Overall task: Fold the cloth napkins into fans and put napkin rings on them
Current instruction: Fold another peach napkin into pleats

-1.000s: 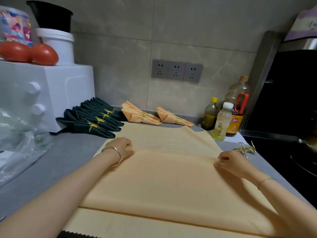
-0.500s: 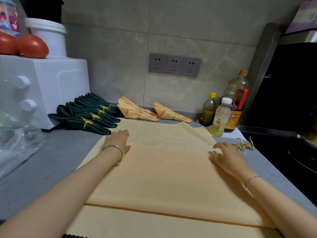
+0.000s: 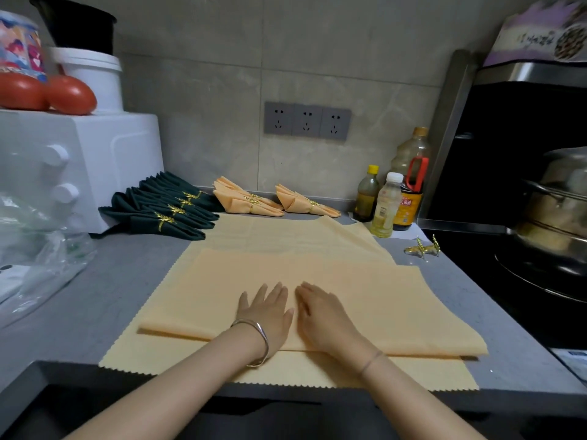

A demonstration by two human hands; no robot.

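Both hands had come in from the ends of the fold to its middle. My left hand [image 3: 265,312] and right hand [image 3: 324,315] lay side by side, thumbs almost touching, fingers straight, palms pressing flat, gripping nothing. The napkin [image 3: 397,306] sat under them, doubled over, at the near edge of the counter [image 3: 95,296], on a paler zigzag-edged sheet [image 3: 286,239]; I couldn't tell whether that was the same cloth.

I took this as smoothing the half-fold, so the pleating hadn't started on this one. A loose gold ring [image 3: 424,248] waited just off the napkin's far right corner. Finished work stood along the far edge: green fans [image 3: 165,214] to the left and orange fans [image 3: 251,203] beside them, all ringed.

As for writing, the bottles [image 3: 386,206] at the far right carried labels, one red and yellow, but I couldn't read them. The box [image 3: 536,36] up top had script that was too blurred to make out.
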